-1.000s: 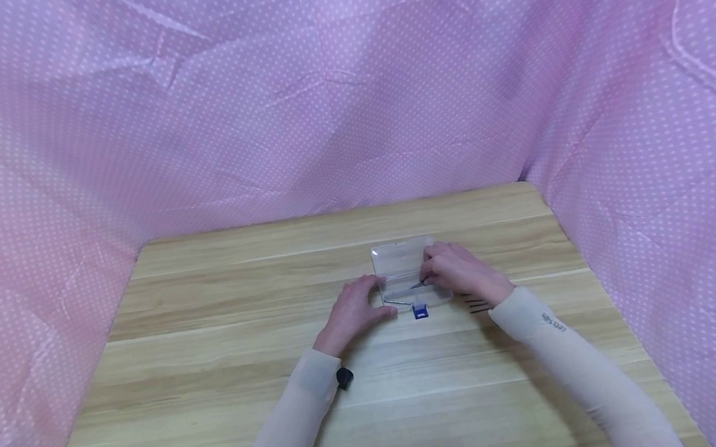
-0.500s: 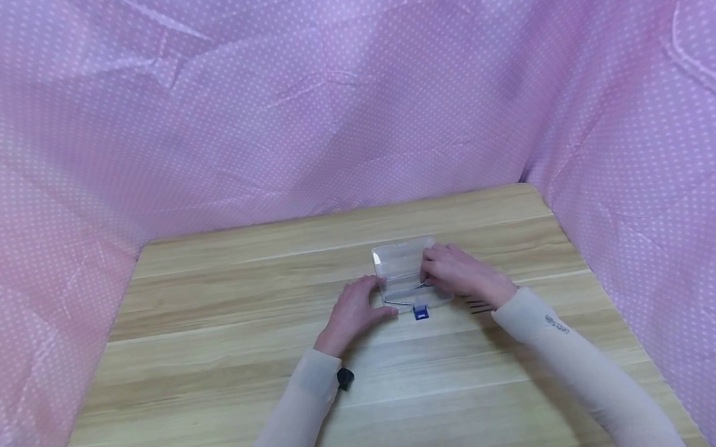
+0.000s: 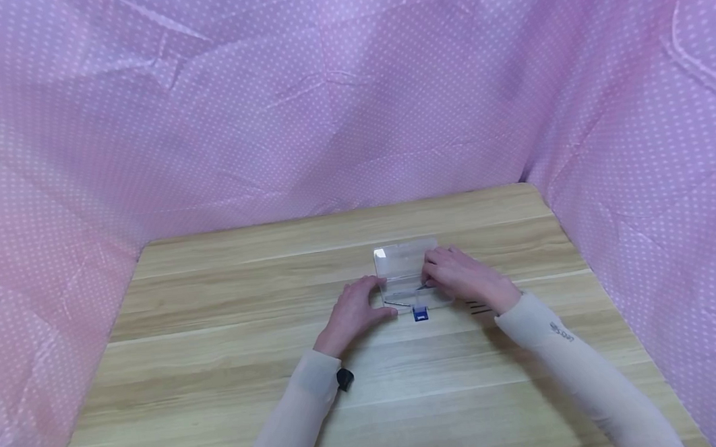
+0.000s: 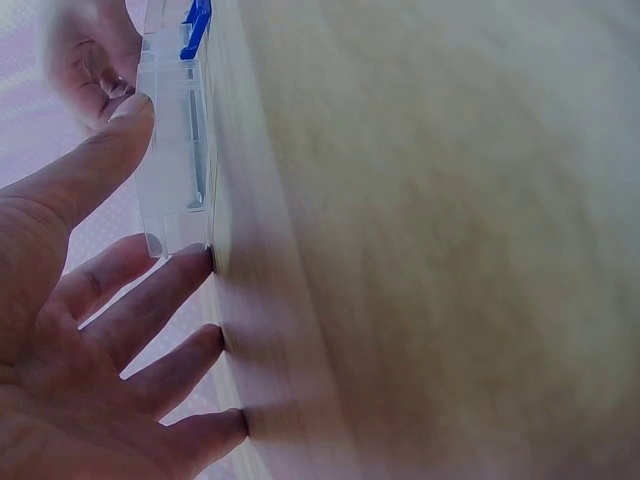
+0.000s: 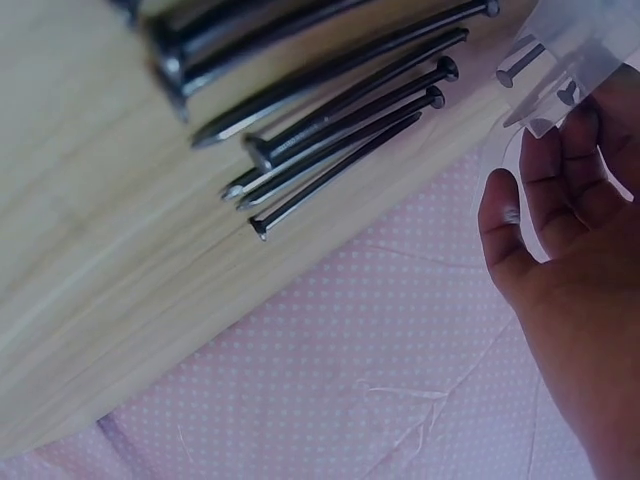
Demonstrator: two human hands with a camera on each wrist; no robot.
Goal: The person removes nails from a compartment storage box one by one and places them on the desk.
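Observation:
A clear plastic box (image 3: 405, 295) with its lid (image 3: 405, 258) swung back and a blue latch (image 3: 420, 313) at its front sits on the table. One nail (image 3: 399, 304) lies along the box's front part. My left hand (image 3: 354, 310) holds the box's left end, thumb (image 4: 120, 150) at the front wall, the lower fingers spread down to the tabletop. Over the box's right side is my right hand (image 3: 461, 277), its fingers curled inward; a dark nail (image 3: 424, 287) shows at the fingertips. In the right wrist view, a nail head (image 5: 507, 78) shows through the box wall.
Several loose nails (image 5: 330, 75) lie on the wooden table (image 3: 219, 366) right of the box, partly under my right wrist in the head view. A pink dotted cloth (image 3: 267, 120) hangs behind the table and at its sides. A black piece (image 3: 344, 379) sits at my left cuff.
The nail at my right fingertips has sunk lower in the box, and less of it shows. My right hand has shifted slightly right. My left hand has stayed in place.

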